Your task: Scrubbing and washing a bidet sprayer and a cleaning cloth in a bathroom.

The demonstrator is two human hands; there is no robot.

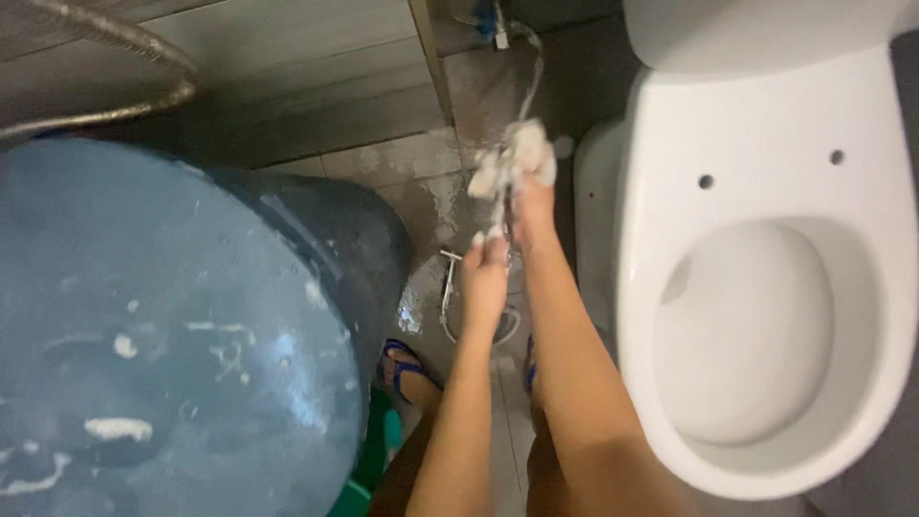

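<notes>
Take the toilet [766,144] as your landmark: the white bowl, seat off and two hinge holes bare, fills the right of the view. Just left of its rim, your right hand [532,206] reaches up along the hose [529,81], its fingers closed round a soapy white cloth [517,158] pressed against that hose; foam hides the fingertips, so you cannot tell how tightly they grip. Your left hand [486,273] sits just below and a little further from the toilet, fingers [483,244] pinched together on the same hose where it hangs down. The hose runs up to a blue fitting [490,21] on the wall, left of the toilet's cistern. On the wet floor [421,172] beneath your hands, near the toilet's base, lies a metal sprayer [448,287]. Well left of the toilet, a big blue barrel [172,325] with white smears takes up that side, a metal shower hose [124,43] curving above it. Your feet in blue sandals [402,369] stand between barrel and toilet.
</notes>
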